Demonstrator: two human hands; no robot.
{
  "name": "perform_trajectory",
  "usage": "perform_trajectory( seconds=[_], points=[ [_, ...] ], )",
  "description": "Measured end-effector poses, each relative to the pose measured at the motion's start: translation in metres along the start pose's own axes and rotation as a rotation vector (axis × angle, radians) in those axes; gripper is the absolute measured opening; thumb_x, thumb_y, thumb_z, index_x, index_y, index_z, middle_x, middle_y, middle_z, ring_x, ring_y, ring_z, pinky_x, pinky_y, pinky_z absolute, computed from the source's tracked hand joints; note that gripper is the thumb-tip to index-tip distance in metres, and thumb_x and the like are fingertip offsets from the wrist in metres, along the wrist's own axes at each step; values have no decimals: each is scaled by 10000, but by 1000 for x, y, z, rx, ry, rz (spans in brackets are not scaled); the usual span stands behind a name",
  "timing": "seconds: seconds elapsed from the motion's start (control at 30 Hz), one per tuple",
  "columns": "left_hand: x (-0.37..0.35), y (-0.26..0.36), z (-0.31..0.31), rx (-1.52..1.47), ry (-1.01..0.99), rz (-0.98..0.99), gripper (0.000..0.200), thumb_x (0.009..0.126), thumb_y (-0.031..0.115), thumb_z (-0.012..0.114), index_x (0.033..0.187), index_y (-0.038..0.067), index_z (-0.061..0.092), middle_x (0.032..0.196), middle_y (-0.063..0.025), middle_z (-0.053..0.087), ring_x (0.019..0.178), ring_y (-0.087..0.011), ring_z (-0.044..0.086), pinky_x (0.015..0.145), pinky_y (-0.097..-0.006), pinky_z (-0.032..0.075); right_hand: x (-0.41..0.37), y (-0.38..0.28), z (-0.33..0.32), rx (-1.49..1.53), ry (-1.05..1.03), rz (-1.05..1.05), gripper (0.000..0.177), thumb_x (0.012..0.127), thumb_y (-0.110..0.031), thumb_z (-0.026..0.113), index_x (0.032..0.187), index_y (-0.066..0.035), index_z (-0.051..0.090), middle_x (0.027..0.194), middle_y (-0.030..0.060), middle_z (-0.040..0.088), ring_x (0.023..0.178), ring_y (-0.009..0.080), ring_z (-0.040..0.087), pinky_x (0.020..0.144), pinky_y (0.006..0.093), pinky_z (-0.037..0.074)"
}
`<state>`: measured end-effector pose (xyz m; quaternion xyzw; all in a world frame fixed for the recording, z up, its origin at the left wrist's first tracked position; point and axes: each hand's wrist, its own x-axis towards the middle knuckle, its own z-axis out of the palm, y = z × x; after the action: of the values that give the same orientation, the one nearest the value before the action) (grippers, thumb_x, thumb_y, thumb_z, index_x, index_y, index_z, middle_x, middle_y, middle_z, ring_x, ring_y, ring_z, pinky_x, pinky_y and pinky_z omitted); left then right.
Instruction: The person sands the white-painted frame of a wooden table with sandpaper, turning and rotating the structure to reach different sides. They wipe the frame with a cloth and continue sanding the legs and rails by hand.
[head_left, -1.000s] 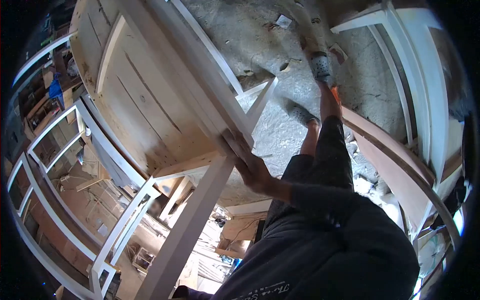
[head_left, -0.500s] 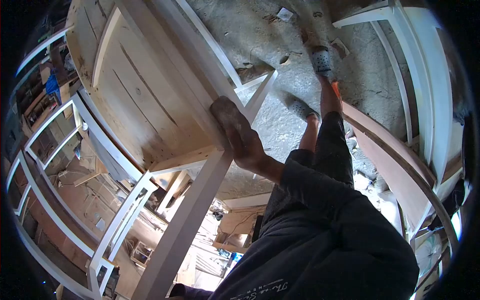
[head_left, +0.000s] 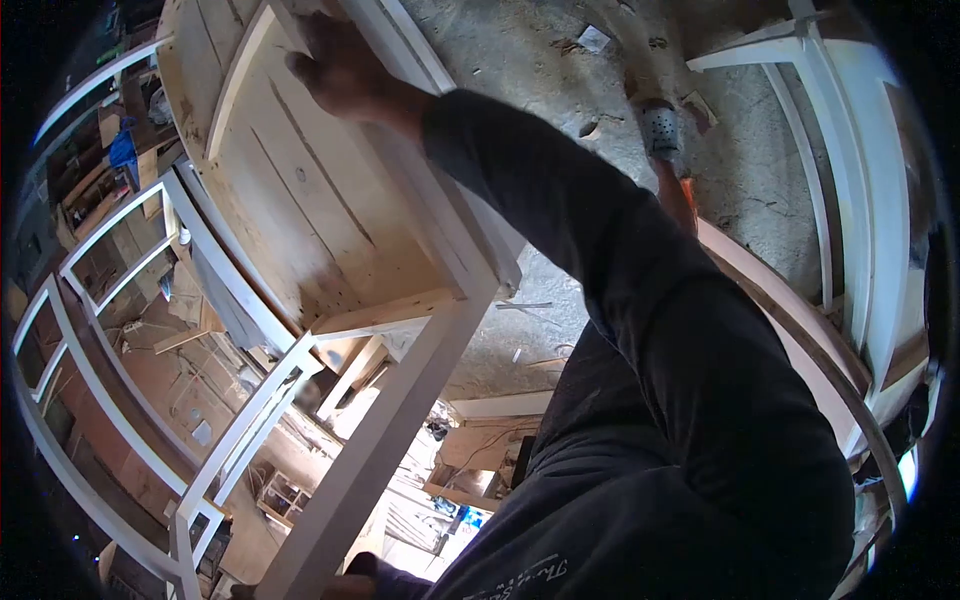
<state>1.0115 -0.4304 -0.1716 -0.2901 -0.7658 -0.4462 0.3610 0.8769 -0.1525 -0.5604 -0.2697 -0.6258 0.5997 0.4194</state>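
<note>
Right hand [head_left: 340,75] outstretched at wooden rail [head_left: 425,205], thumb apart, anything held unclear; left hand [head_left: 348,588] cut off at bottom edge, beside wooden leg [head_left: 375,440], grip unclear; plank panel [head_left: 300,215] left of rail.

Frame [head_left: 462,260] left of clog [head_left: 661,130] — floor [head_left: 530,62] between

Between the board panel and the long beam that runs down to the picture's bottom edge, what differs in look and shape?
The panel is broad, with a curved outer edge; the beam is narrow and straight. Dark lines mark the panel's face, while the beam's visible sides look plain. The panel looks yellowish, the beam greyer. Both are fairly light in colour.
</note>
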Motion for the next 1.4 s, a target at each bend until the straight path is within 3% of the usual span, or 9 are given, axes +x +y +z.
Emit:
perform_trajectory(
  seconds=[0.23, 0.43, 0.57, 0.77, 0.8, 0.83, 0.93, 1.03, 1.4],
  points=[
    [-115, -52, -39, 364, -338, -338, 409, 1037, 323, 495, 1167, -49, 607, 1056, -272, 647, 951, -400, 642, 814, -498, 507, -254, -83, -58, 14, -293, 154, 928, 992, -593, 436, 1602, 27, 112, 1666, 268, 76, 1544, 458, 31, 1236, 557, 15],
    [-209, -70, -35, 652, -2020, -486, 364, 1030, 275, 519, 1205, -26, 624, 1101, -312, 657, 1008, -464, 644, 869, -526, 511, -55, -26, -18, -104, -227, 36, 846, 1007, -384, 532, 1602, 24, 90, 1673, 252, 63, 1555, 409, 19, 1254, 495, 21],
    [-168, -20, 124, 92, -1861, -833, 241, 1019, 198, 527, 1112, 37, 682, 1082, -219, 696, 996, -401, 674, 854, -480, 519, 134, 38, 19, 47, -28, -139, 590, 1017, -214, 518, 1543, -10, 346, 1563, 277, 345, 1470, 437, 279, 1209, 500, 234],
    [-67, -72, 360, 386, -757, -502, 215, 992, 76, 484, 1018, 20, 690, 880, -151, 653, 866, -295, 658, 703, -378, 525, -75, -57, -35, 89, -281, 430, 635, 991, -21, 491, 1589, -61, 281, 1664, 197, 203, 1559, 352, 118, 1257, 413, 144],
    [-44, -124, 388, 618, -807, 280, 230, 1016, 142, 513, 1013, 9, 700, 911, -171, 686, 894, -312, 673, 736, -415, 540, -126, -68, -53, 11, -403, 365, 681, 1002, -52, 489, 1612, -42, 185, 1685, 211, 86, 1563, 380, 21, 1259, 460, 78],
    [-27, -158, 429, 342, -686, -330, 250, 1015, 196, 553, 987, -3, 701, 953, -201, 702, 918, -327, 679, 769, -453, 546, -160, -82, -63, 58, -429, 379, 718, 1005, -97, 505, 1616, -36, 132, 1685, 220, 24, 1559, 395, -14, 1255, 480, 55],
    [16, -235, 551, 352, -965, -460, 371, 1010, 308, 559, 1080, -25, 707, 1088, -234, 702, 1058, -381, 641, 989, -443, 467, -103, -67, -49, 46, -427, 337, 824, 1002, -205, 543, 1617, -19, 28, 1678, 238, -86, 1549, 418, -83, 1245, 521, 8],
    [8, -397, 642, 477, -1094, 286, 501, 1008, 468, 510, 1284, 61, 605, 1391, -253, 529, 1249, -450, 487, 1083, -527, 382, 32, -25, -16, 8, -420, 300, 898, 989, -342, 596, 1609, 6, 48, 1674, 253, -50, 1555, 402, -35, 1254, 492, 41],
    [-15, -364, 646, 441, -918, 101, 397, 886, 323, 691, 1230, 138, 618, 1232, -185, 592, 1155, -362, 562, 996, -511, 414, -26, -49, -63, 50, -408, 338, 858, 979, -321, 610, 1587, 28, 115, 1638, 276, 64, 1536, 413, 53, 1252, 484, 81]
  ],
)
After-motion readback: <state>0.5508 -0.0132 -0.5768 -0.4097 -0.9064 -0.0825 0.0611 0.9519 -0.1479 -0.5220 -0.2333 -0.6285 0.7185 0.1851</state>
